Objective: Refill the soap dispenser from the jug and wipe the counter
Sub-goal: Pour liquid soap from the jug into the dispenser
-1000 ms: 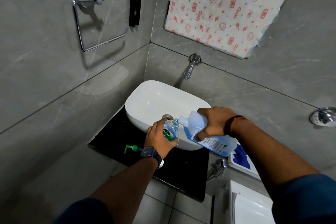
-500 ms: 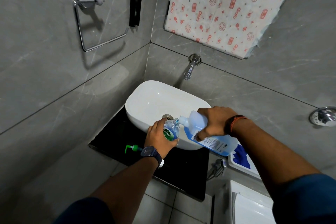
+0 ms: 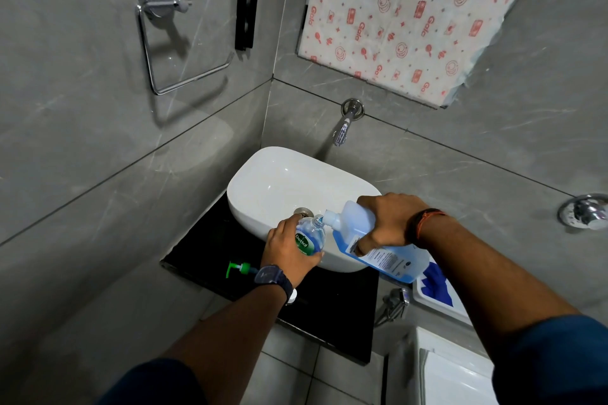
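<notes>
Both hands are busy over the white basin [image 3: 283,181]. Our left hand [image 3: 286,250] is wrapped around the small Dettol dispenser bottle [image 3: 309,238], holding it upright just above the basin's near rim with its neck open. Our right hand [image 3: 388,223] grips the blue refill jug [image 3: 385,250], which is tipped so its long axis slopes down toward the left, with its spout [image 3: 329,219] meeting the bottle's mouth. The jug sits directly right of the bottle, so we judge the pour depends on keeping the spout lined up over that narrow opening; a small drift would send soap into the basin. We cannot see the fill level clearly. The green pump head [image 3: 238,268] lies on the black counter [image 3: 339,306] just left of the basin's front, nearer our left hand, ready for refitting. A blue cloth [image 3: 436,283] waits right of the basin, beyond the jug, and wiping is not yet begun.
</notes>
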Tool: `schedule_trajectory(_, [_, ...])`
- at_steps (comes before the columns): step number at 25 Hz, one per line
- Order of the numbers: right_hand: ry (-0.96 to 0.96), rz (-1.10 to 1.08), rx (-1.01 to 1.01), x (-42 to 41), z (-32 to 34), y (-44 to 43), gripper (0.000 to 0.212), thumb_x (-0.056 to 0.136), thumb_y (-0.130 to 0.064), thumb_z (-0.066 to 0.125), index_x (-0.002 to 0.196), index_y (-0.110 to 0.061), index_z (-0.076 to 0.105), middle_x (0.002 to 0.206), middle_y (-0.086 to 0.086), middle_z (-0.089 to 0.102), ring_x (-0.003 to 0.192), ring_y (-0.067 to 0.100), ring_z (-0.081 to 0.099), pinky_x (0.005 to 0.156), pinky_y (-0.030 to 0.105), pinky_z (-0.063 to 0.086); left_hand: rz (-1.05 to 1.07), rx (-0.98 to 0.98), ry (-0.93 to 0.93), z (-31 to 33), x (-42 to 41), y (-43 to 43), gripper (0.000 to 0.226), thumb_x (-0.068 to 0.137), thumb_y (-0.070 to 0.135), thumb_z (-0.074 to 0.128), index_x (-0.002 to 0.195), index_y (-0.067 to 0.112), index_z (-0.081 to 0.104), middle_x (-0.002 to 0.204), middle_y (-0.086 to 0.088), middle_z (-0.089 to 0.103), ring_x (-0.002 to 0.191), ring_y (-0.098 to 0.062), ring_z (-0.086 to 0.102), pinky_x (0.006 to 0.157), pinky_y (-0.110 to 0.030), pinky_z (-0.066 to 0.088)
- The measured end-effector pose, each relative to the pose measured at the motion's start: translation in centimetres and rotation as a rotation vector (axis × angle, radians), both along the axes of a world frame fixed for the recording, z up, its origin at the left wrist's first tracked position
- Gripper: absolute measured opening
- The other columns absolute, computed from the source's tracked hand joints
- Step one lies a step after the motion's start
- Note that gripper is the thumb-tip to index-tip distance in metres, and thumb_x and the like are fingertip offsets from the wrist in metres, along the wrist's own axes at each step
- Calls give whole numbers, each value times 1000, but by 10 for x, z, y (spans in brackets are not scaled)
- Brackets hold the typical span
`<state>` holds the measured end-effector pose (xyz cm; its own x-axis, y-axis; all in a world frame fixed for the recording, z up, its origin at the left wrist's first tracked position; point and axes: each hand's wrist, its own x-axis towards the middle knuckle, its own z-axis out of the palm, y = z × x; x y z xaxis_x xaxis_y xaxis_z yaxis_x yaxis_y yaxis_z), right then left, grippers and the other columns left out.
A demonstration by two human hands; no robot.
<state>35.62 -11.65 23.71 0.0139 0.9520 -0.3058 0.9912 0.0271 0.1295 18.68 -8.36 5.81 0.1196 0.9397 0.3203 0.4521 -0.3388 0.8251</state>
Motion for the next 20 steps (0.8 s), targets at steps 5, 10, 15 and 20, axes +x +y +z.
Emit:
schedule_trajectory(5, [9,-1,-21,-1,-1,0,65,44,-82,60,92,-42,42,88,-8,59,76,18,56,58,29,37,-4,2,5,2,-2,-2,84,47,34,86,115,40,37,106,2,60,94,-19,53,80,-23,39])
schedule_trajectory(10, [4,11,1,-2,1,2,65,43,-82,60,90,-41,43,84,-9,58,73,16,56,53,25,32,-2,-10,12,5,-4,-2,84,47,34,86,115,40,36,108,1,60,96,-21,54,81,-26,42])
schedule_trajectory(15, [7,12,-13,-3,1,4,67,43,-83,59,94,-42,43,89,-9,58,79,18,57,60,29,38,-10,-25,8,6,-5,-2,83,49,34,86,116,39,38,110,1,59,98,-21,53,81,-27,44])
schedule_trajectory(20, [-2,15,-8,-3,3,3,67,44,-82,59,95,-42,44,87,-9,58,77,17,57,54,26,34,-2,-11,2,7,-4,-4,82,49,33,86,118,34,41,110,-1,60,98,-21,53,82,-27,42])
